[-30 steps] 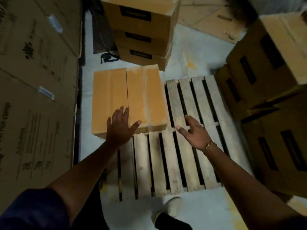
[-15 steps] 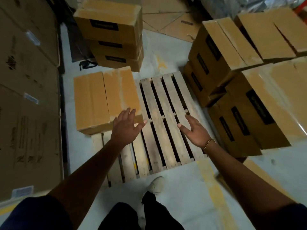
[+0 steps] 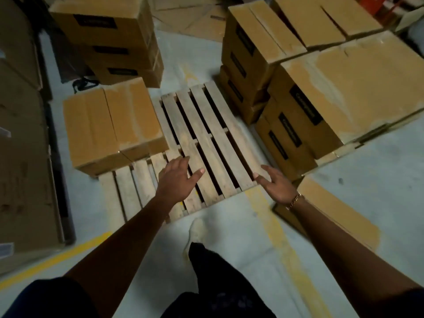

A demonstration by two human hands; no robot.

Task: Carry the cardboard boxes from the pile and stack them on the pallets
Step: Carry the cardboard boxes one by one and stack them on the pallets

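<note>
L hand (image 3: 177,180), R hand (image 3: 276,187) splayed (over pallet (image 3: 215,138)?)

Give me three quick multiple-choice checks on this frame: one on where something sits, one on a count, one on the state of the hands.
1. Where on the pallet does the box sit?
A. on its left part
B. on its right part
C. hanging off its near edge

2. How many boxes make up the stack beyond the pallet's far left corner?
A. one
B. three
C. six

3. What are the left hand and right hand doing?
A. carrying a box together
B. each gripping a board
C. empty, fingers open

Answers: 1 A, since the slats to the box's right lie bare. 2 B, since three black labels show one above another. 3 C, since neither hand holds anything.
</note>
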